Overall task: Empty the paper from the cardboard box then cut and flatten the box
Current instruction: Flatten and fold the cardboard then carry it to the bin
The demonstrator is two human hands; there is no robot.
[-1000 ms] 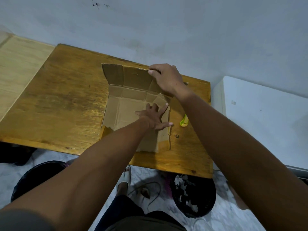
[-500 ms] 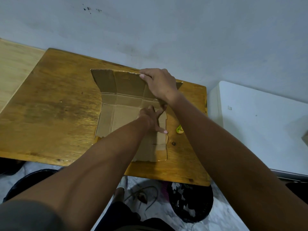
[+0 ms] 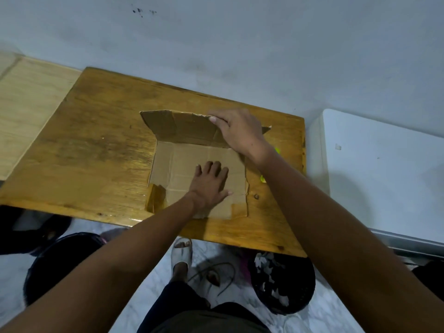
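The cardboard box [image 3: 192,169] lay cut open on the right half of the tabletop [image 3: 96,150], nearer its right edge than its left. Most panels were spread flat, inner face up; only the far panel [image 3: 182,127] stood tilted up toward the wall. No paper was seen on it, so the emptying and cutting were judged done and the flattening nearly so. The sheet's long axis ran from the near edge of the tabletop toward the far edge, the raised panel at the far end.

The left hand [image 3: 209,186] was laid open, palm down, fingers spread, on the flat middle panel. The right hand [image 3: 240,133] was set over the right end of the raised panel's top edge, fingers curled loosely on it.

The cardboard was judged light, stiff across panels, and springy at the creases. It would best be taken by the free top edge and pressed down along the fold, the flat part being pinned.

A small yellow-green object [image 3: 263,180] lay just right of the box; what it was could not be told.
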